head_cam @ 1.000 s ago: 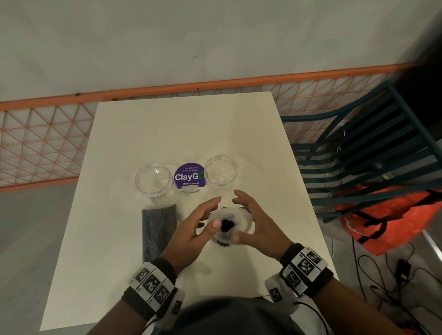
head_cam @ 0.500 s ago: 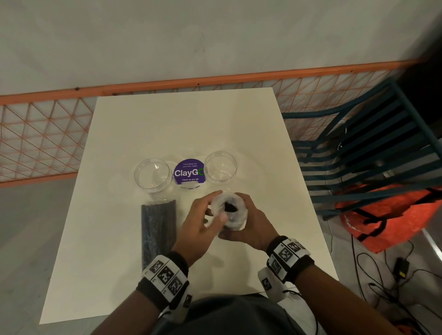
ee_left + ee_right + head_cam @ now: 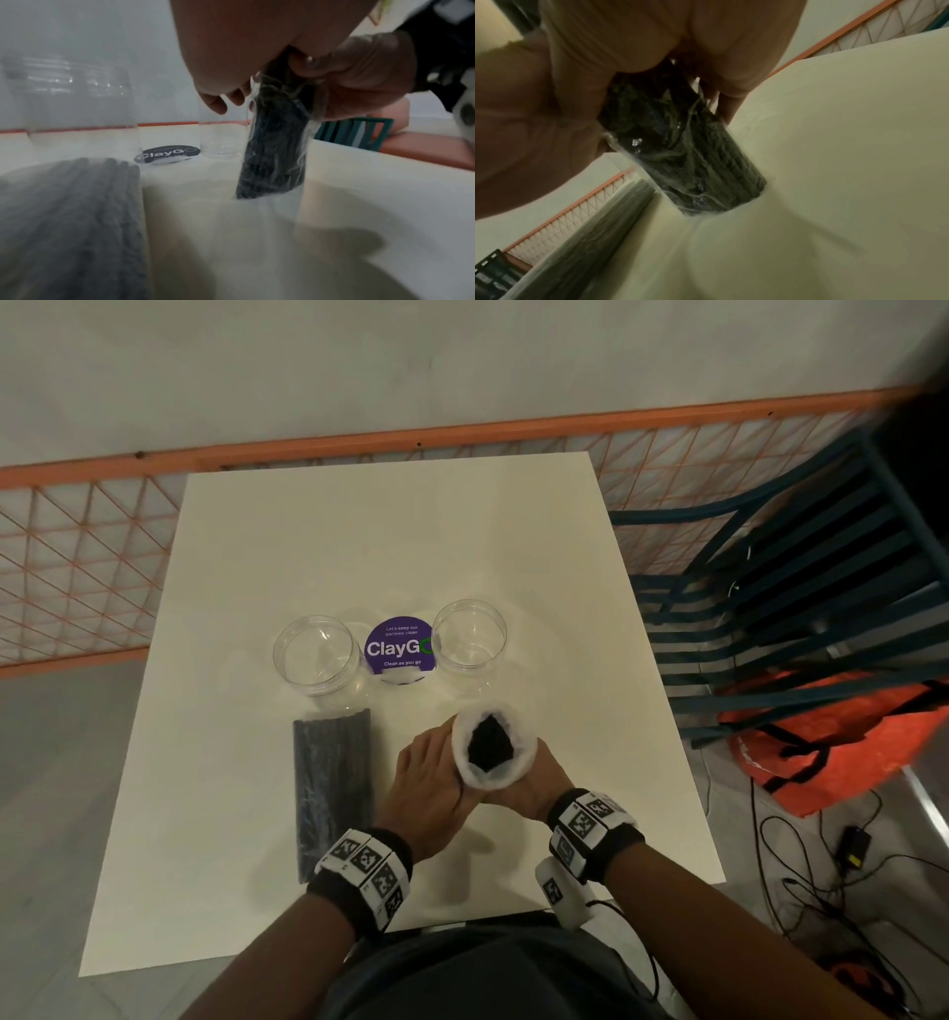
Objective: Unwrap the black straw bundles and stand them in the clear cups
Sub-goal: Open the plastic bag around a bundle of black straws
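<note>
Both sets of fingers (image 3: 354,81) clench one wrapped straw bundle (image 3: 489,746) from opposite sides: the left hand (image 3: 426,788) at 9 o'clock of it, the right hand (image 3: 534,785) at 3 o'clock. The bundle stands nearly upright, lower end on the desk (image 3: 390,546), probably so the clear wrapper (image 3: 306,142) can be worked along it; the open wrapper mouth faces up, black straw ends visible inside. A second wrapped bundle (image 3: 331,788) lies flat at 9 o'clock of the hands. Two empty clear cups (image 3: 314,649) (image 3: 470,636) stand at 11 and 12 o'clock, within reach for loading. Between them a purple sticker (image 3: 400,647) reads "ClayGo", "Let's keep our pantries clean", "Clean as you go"
</note>
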Tool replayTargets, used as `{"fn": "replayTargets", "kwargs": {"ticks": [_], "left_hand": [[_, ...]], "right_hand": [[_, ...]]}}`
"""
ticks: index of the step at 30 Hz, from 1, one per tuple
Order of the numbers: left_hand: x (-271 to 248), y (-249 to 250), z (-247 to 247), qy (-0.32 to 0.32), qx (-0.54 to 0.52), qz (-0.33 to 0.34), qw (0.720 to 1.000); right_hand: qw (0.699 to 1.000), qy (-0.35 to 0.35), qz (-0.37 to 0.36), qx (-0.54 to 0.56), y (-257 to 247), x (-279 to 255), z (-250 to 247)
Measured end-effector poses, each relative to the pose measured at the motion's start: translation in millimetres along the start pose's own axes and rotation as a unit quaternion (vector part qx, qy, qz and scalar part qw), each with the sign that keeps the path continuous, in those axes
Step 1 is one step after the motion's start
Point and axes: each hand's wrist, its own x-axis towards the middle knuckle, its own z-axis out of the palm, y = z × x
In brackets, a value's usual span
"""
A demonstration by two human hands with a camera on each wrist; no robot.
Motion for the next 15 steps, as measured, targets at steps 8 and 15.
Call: {"fn": "replayTargets", "kwargs": {"ticks": [8,15], "left_hand": [[0,-5,-9,-0.058,-0.115,0.014,0.992],[3,-1,8,-0.036,-0.161,-0.014,0.986]], "right_hand": [[0.997,-0.042,0.017,-0.069,13,4,0],[0.999,0.037,0.021,0.033,21,-1,-3]]}}
